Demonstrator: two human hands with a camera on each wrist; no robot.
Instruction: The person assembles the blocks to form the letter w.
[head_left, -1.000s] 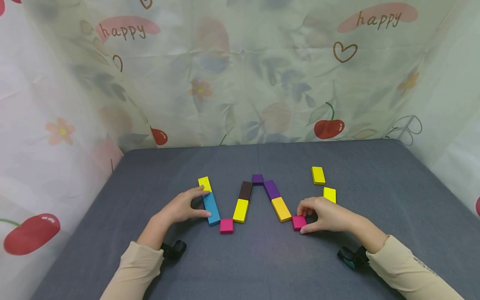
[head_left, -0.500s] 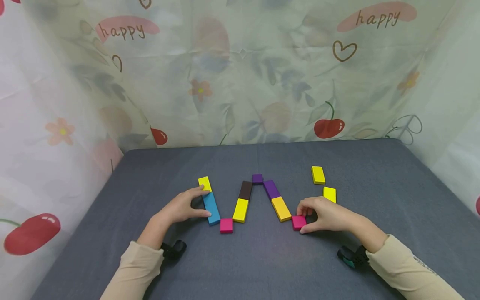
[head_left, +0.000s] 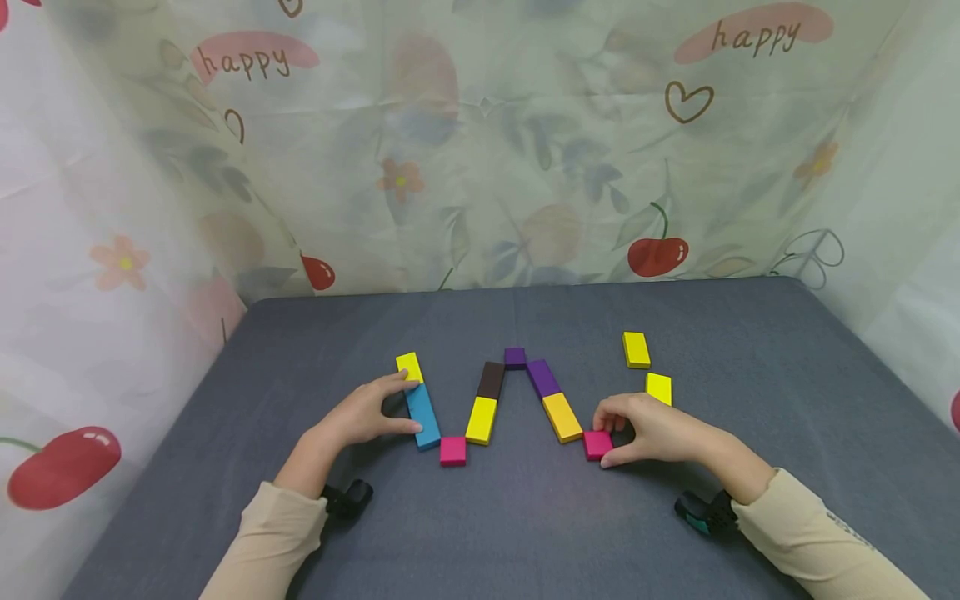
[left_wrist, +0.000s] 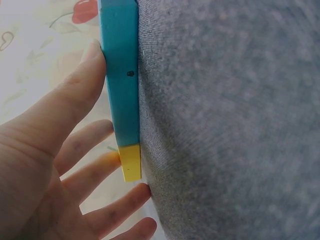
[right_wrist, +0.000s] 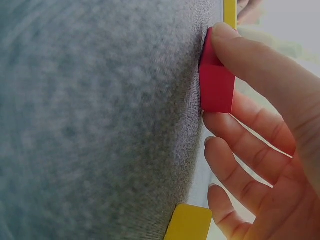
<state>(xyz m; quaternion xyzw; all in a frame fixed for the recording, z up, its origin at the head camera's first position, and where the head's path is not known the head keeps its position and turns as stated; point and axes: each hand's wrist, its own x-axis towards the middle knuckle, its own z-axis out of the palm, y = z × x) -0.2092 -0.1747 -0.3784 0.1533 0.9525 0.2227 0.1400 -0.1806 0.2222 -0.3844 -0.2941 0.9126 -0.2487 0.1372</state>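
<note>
My left hand (head_left: 367, 412) rests its thumb and forefinger on a blue block (head_left: 426, 423), fingers extended. A short yellow block (head_left: 409, 365) continues from its far end. My right hand (head_left: 654, 429) pinches a pink block (head_left: 596, 445) between thumb and fingers, flat on the table at the foot of an orange-yellow block (head_left: 562, 417). From there the zigzag row runs back through a purple block (head_left: 543, 380) to a small purple block (head_left: 515, 359). It then comes down by a dark brown block (head_left: 491, 381) and a yellow block (head_left: 482, 422) to another pink block (head_left: 453, 452).
Beyond my right hand lie two loose yellow blocks, one farther back (head_left: 637, 350) and one partly hidden behind the hand (head_left: 659, 388). All stand on a grey cloth-covered table (head_left: 510, 533). A printed curtain (head_left: 480, 167) hangs behind it and along both sides.
</note>
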